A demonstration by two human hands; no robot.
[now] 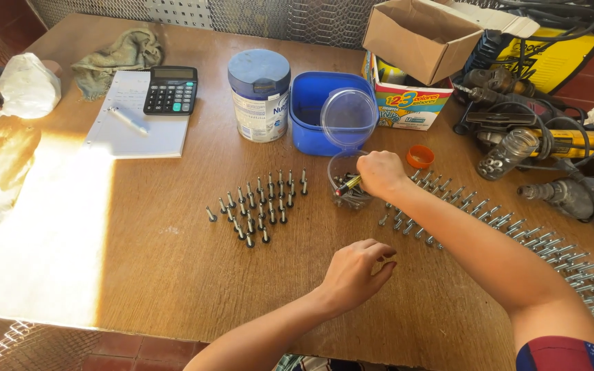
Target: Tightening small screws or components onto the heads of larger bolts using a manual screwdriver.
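Centre frame: right hand [379,173] grips a tool [347,185] over the jar [347,187]; left hand [355,271], fingers curled, pinches a screw [391,264], probably mid-sorting.

Bright metal screws [259,203] stand on a matt, lightly scuffed wooden tabletop [173,268]. A clear plastic jar [347,182] and its see-through lid [348,118] gleam beside a glossy blue plastic tub [307,113]. Behind lie a black plastic calculator [170,90], a white paper notepad [139,127], a rough grey cloth [118,58] and a matt cardboard box [417,38].
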